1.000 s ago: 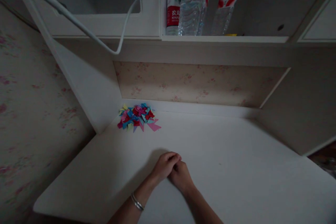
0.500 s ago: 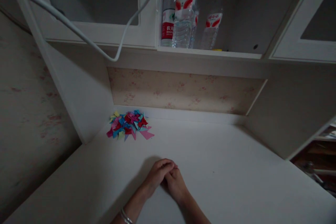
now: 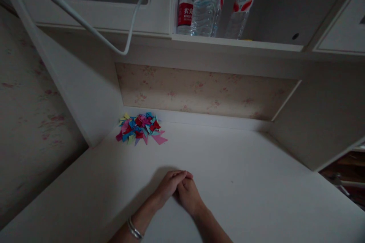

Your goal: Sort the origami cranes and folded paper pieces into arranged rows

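Observation:
On the white desk top, my left hand and my right hand are folded together. The left hand lies partly over the right one, its thumb across the top. Both are closed, and no object shows in either; the right fingers are mostly hidden. Two silver bangles circle my left wrist. Nearest to the hands is a pile of small folded coloured papers in the back left corner, pink, red, blue, teal, yellow and purple, apart from both hands.
A cabinet shelf hangs over the desk, holding a red-labelled bottle and several clear plastic bottles. A white cable droops across the upper left. Side panels flank the desk; flowered wallpaper covers the back wall.
The view has shifted, so the cabinet and its bottles sit higher in the picture. My hands stay folded together at the same place on the desk.

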Available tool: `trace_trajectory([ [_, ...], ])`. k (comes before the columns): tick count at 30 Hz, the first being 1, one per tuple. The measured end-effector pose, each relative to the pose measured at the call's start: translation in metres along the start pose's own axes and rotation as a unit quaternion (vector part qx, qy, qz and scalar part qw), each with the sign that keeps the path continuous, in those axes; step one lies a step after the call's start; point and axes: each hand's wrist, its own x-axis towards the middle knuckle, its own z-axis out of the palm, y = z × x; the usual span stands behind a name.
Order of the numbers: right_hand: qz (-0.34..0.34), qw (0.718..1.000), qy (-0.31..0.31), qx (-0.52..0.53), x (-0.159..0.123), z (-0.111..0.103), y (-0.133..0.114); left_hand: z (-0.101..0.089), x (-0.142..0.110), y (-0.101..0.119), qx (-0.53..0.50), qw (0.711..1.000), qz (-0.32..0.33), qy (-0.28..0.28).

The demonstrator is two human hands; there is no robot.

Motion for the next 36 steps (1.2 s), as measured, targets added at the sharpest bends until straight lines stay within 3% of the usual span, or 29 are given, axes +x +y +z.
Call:
trace_trajectory([
  [15, 0.023, 1.000, 0.002, -0.020, 0.0010, 0.0018, 0.0048, 0.0004, 0.0004, -0.0039, 0.001, 0.999, -0.016, 0.029],
  [36, -0.036, 0.997, 0.003, -0.064, -0.0008, -0.0020, -0.0027, 0.0007, 0.0029, -0.0050, 0.007, 1.000, -0.009, 0.004],
])
